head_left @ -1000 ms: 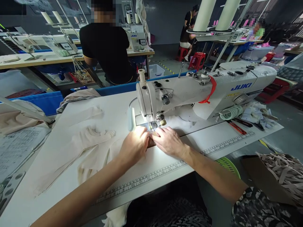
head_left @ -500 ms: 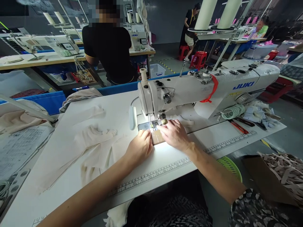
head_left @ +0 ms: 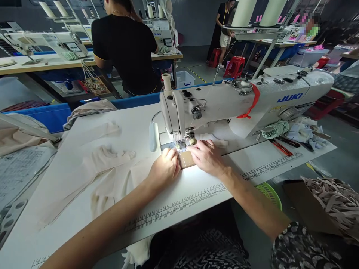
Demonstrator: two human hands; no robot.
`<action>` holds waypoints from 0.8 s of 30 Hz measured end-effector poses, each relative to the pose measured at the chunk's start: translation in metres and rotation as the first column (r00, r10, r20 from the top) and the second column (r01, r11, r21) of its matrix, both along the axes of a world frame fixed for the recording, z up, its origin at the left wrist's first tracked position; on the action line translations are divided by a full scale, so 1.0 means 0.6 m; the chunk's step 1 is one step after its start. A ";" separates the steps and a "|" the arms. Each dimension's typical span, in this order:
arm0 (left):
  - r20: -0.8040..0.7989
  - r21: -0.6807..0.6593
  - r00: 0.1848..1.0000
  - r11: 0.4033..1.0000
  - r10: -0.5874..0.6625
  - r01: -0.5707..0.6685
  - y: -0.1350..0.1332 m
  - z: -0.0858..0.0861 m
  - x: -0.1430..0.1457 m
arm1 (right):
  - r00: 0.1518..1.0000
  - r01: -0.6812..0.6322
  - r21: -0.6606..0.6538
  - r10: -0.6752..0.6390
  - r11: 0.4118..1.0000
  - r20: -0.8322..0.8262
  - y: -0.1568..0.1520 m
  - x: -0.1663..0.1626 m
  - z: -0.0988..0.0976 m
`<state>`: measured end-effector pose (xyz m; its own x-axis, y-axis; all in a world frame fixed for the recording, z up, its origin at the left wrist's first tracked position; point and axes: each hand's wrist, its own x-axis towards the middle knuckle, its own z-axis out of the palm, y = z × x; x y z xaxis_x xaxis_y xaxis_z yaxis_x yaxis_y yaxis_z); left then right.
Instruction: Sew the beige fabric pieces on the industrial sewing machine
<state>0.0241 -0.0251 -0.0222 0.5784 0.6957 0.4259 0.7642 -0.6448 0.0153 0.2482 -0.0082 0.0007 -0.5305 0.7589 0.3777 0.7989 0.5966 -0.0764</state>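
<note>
At the white sewing machine (head_left: pixel 215 102), both of my hands rest on the bed close to the lit presser foot (head_left: pixel 181 145). My left hand (head_left: pixel 165 166) is just left of the foot, thumb and fingers pressed together. On the other side my right hand (head_left: pixel 208 157) reaches in, its fingertips bunched by the foot. Whatever the fingertips grip is too small and too brightly lit to make out. Between the hands shows a tan plate (head_left: pixel 185 160) with pale thread bits on it. Thin cream cloth pieces (head_left: pixel 103 162) lie on the table left of my left hand.
A printed ruler (head_left: pixel 179 207) runs along the table's front edge. Right of the machine are orange-handled snippers (head_left: pixel 282 148), coiled pale green cord (head_left: pixel 275 130) and cloth scraps (head_left: pixel 303 130). A box of fabric strips (head_left: pixel 331 205) stands at lower right. A person in black (head_left: pixel 125 48) sits ahead.
The view has shifted slightly, so the table and machine sit a little further left and higher. My hands keep nearly the same place by the presser foot. The seated person ahead has raised a hand headward.
</note>
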 end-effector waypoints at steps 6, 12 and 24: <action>0.001 0.058 1.000 0.998 -0.020 0.020 0.000 -0.001 0.000 | 0.994 0.068 -0.125 -0.079 0.990 -0.079 0.034 -0.006 0.012; 0.003 0.120 0.999 0.992 -0.036 0.035 0.004 -0.007 -0.002 | 0.978 0.085 -0.153 -0.112 0.985 -0.178 0.063 -0.012 0.010; 0.030 0.152 0.998 0.987 -0.054 0.049 0.023 -0.008 -0.012 | 0.971 0.132 -0.112 -0.151 0.985 -0.183 0.054 -0.022 -0.003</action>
<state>0.0169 -0.0111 -0.0268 0.5956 0.5912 0.5438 0.7305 -0.6802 -0.0606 0.2349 0.0242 -0.0010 -0.3403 0.8598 0.3808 0.8400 0.4600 -0.2878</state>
